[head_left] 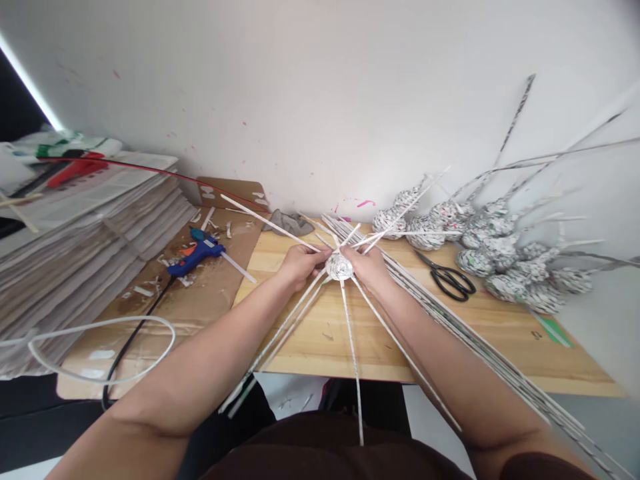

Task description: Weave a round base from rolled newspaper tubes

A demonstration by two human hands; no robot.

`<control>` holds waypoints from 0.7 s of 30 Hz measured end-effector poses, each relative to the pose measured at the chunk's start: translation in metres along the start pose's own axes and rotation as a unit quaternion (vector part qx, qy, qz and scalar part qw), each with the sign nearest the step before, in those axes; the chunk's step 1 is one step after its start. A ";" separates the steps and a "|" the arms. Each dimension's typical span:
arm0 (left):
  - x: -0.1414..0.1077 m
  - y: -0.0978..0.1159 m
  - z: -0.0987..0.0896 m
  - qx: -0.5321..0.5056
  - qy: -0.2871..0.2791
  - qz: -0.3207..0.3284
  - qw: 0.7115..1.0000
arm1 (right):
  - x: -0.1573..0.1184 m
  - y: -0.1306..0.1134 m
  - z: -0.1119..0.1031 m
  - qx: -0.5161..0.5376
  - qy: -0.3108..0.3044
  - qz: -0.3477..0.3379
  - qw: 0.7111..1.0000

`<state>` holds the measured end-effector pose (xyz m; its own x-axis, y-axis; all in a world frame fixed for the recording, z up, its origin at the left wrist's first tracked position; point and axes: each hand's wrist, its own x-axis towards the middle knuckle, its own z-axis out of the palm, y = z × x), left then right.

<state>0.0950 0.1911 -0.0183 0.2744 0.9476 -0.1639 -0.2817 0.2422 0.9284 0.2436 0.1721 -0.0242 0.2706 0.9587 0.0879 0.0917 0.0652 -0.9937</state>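
L hand (303, 264) & R hand (369, 265) are at opp. sides of a small round white woven-paper disc (340, 267) over the light-wood desk (310, 343); each grip looks clamped on its edge, prob. to keep the thin white paper spokes (353, 350) splayed. Bundle of long newsprint tubes (450, 321) lies to the right, likely for quick reach, w/ black scissors (453, 283) beyond. Blue plastic glue gun (197, 257) sits on brown cardboard sheet (215, 297), maybe b/c of drips.
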 end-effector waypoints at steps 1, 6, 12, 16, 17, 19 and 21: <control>0.001 0.001 0.000 -0.010 0.001 -0.020 1.000 | 0.000 0.000 0.000 0.002 -0.002 0.000 1.000; 0.000 0.007 0.000 -0.041 0.022 -0.076 0.996 | -0.001 -0.004 0.002 0.017 0.000 0.012 1.000; -0.004 0.010 0.000 -0.012 0.000 -0.066 0.998 | -0.001 -0.002 0.001 0.025 -0.006 0.008 1.000; -0.005 0.009 0.001 0.009 0.012 -0.041 0.999 | -0.001 0.000 0.001 0.014 -0.015 -0.004 1.000; -0.005 0.008 0.001 0.012 0.012 -0.037 0.999 | -0.001 -0.001 0.001 0.014 -0.016 -0.005 1.000; -0.003 0.007 0.001 0.017 0.000 -0.030 0.999 | -0.003 -0.003 0.002 0.019 -0.018 0.001 1.000; -0.002 0.006 0.000 0.018 -0.012 -0.028 0.999 | -0.003 -0.005 0.001 0.025 -0.021 0.010 0.999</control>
<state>0.0928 0.1905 -0.0120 0.3106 0.9272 -0.2094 -0.2313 0.2874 0.9294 0.2409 0.1689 -0.0195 0.2304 0.9709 0.0655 0.0383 0.0582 -0.9976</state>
